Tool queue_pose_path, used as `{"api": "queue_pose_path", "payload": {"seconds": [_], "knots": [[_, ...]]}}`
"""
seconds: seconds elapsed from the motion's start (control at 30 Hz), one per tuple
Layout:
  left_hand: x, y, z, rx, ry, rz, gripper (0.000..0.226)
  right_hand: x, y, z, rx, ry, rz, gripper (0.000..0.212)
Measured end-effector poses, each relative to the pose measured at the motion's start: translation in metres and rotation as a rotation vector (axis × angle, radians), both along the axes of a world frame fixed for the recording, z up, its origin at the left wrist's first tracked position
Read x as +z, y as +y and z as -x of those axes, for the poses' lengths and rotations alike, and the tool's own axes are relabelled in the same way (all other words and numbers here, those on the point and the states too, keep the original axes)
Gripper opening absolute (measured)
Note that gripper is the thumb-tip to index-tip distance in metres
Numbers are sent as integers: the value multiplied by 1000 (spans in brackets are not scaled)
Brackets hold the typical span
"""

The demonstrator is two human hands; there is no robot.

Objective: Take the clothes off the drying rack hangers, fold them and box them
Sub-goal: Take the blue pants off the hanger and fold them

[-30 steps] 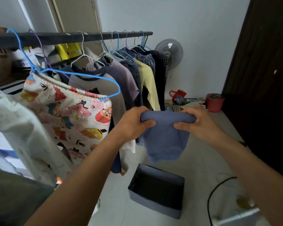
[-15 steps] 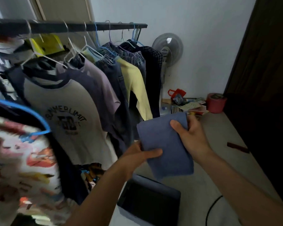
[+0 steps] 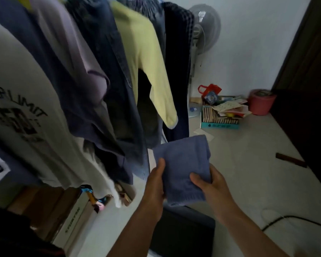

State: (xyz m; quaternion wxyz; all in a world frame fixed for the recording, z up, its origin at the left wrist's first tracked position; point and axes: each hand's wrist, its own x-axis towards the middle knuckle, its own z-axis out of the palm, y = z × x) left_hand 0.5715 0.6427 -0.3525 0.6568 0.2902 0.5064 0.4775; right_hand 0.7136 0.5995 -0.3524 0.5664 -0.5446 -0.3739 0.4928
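Hanging at left: a white printed T-shirt [image 3: 22, 101], a lilac top [image 3: 69, 52], a dark denim shirt [image 3: 107, 75] and a yellow top [image 3: 146, 58], all not yet taken down. Centre, near: the left hand [image 3: 155, 184] and right hand [image 3: 209, 184] each grip a side edge of the folded blue garment [image 3: 183, 167], thumbs on top, held just above the dark box [image 3: 182, 234]. Judged progress: one item folded, boxing imminent; most garments remain.
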Motion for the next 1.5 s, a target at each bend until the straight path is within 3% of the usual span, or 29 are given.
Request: {"api": "queue_pose_path", "payload": {"seconds": [0.07, 0.13, 0.23, 0.37, 0.5, 0.6, 0.7, 0.87, 0.97, 1.1, 1.17, 1.33, 1.4, 1.5], "knots": [[-45, 3, -4, 55, 300, -46, 61, -38, 4, 15, 12, 11, 31, 29], [-87, 1, -1, 121, 474, -132, 50, -81, 8, 26, -32, 23, 41, 24], [-147, -1, 8, 184, 432, -190, 35, -150, 7, 34, -137, 52, 40, 24], [-236, 4, 18, 148, 430, -256, 43, -243, 5, 43, -139, 109, 50, 29], [-323, 5, 29, -18, 459, -226, 55, -330, 8, 39, -32, 149, 134, 39], [-386, 2, 38, -278, 664, -143, 29, -402, 7, 34, -45, 121, 204, 43], [-446, -1, 47, -312, 503, -68, 15, -467, 2, 34, -61, 148, 251, 46], [-530, 4, 45, -370, 504, 79, 10, -551, -6, 26, -68, 217, 321, 37], [-564, 11, 39, -366, 526, 120, 18, -585, -5, 21, -72, 251, 349, 30], [-594, 13, 32, -425, 666, 100, 13, -614, -3, 16, -80, 274, 410, 26], [-608, 9, 29, -442, 713, 106, 4, -630, -4, 11, -116, 260, 473, 29], [-632, -16, 3, -512, 795, 103, 18, -651, -29, -26, -291, 126, 593, 41], [-635, -30, -16, -549, 741, 144, 26, -648, -43, -48, -349, 69, 600, 39], [-641, -55, -46, -574, 461, 273, 28, -642, -66, -82, -425, 2, 600, 44]]}}
